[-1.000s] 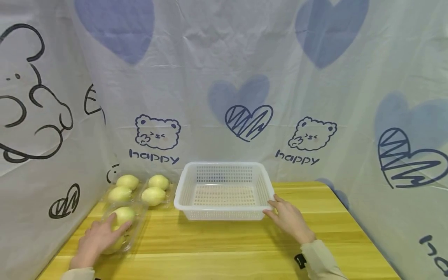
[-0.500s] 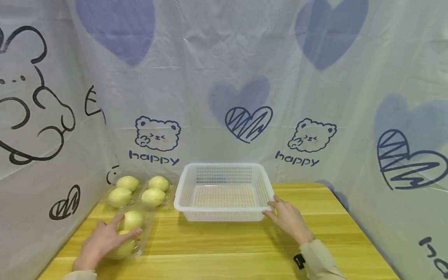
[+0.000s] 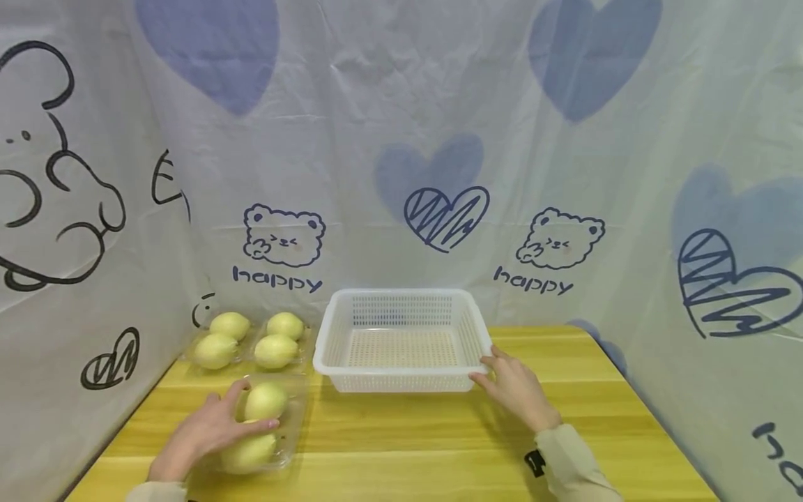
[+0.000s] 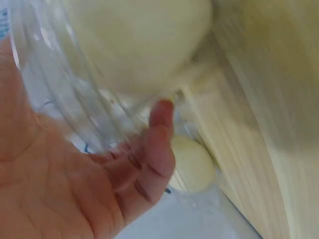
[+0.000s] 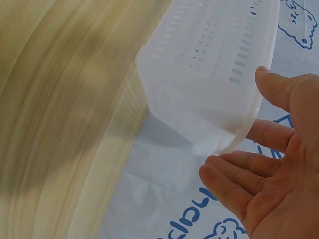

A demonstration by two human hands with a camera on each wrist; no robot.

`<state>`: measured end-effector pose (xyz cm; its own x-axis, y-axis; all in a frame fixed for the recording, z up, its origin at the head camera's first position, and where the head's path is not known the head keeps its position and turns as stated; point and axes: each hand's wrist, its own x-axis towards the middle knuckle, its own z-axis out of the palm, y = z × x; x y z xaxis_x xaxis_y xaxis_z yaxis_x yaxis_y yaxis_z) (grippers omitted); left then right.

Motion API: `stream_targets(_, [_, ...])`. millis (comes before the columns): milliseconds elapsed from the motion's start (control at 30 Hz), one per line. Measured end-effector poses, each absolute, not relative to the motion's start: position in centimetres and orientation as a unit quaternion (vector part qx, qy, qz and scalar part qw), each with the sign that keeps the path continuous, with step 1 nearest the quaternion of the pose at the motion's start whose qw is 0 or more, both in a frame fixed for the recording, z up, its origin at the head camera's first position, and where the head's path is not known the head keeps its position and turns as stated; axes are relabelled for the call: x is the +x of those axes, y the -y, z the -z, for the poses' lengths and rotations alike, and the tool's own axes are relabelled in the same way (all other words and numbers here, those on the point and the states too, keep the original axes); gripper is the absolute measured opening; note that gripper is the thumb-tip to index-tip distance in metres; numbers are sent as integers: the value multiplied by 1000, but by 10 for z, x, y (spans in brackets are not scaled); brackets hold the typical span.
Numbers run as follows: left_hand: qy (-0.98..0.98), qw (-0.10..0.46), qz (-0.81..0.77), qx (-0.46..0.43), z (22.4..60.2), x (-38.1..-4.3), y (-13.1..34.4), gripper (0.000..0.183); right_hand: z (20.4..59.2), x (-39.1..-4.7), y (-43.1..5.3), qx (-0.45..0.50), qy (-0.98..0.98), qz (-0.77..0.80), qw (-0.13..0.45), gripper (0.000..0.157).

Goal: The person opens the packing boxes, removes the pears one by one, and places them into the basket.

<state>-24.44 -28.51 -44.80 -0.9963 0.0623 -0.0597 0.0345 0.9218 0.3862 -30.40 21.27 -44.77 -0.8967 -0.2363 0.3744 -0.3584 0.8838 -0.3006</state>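
In the head view, my left hand grips a clear plastic box from its left side. Two pale yellow lemons sit in that box, the nearer one partly covered by my fingers. The left wrist view shows the box wall close up, with my fingers curled at its edge and a blurred lemon above. My right hand holds the near right corner of a white perforated basket. In the right wrist view, the thumb and fingers lie on either side of the basket's corner.
Two more clear boxes holding lemons stand side by side at the back left, beside the basket. A wooden table lies beneath everything. Printed white cloth hangs behind and along both sides.
My left hand has brought the plastic box with its two lemons rightward over the table, towards the basket's near left. The right hand and basket have stayed in place.
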Motion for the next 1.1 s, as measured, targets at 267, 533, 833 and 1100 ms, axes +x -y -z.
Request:
stream_targets(267, [-966, 29, -246, 76, 448, -242, 252, 82, 445, -301, -205, 172, 948, -156, 219, 37])
stream_targets(533, [-964, 6, -247, 94, 454, -240, 212, 76, 449, -290, -178, 299, 888, -125, 328, 23])
stream_targets(833, [-957, -3, -259, 132, 460, -249, 160, 81, 462, -272, -153, 372, 875, -118, 286, 19])
stream_targets(1100, [-944, 4, -272, 187, 461, -248, 123, 76, 464, -253, -140, 405, 887, -138, 176, 51])
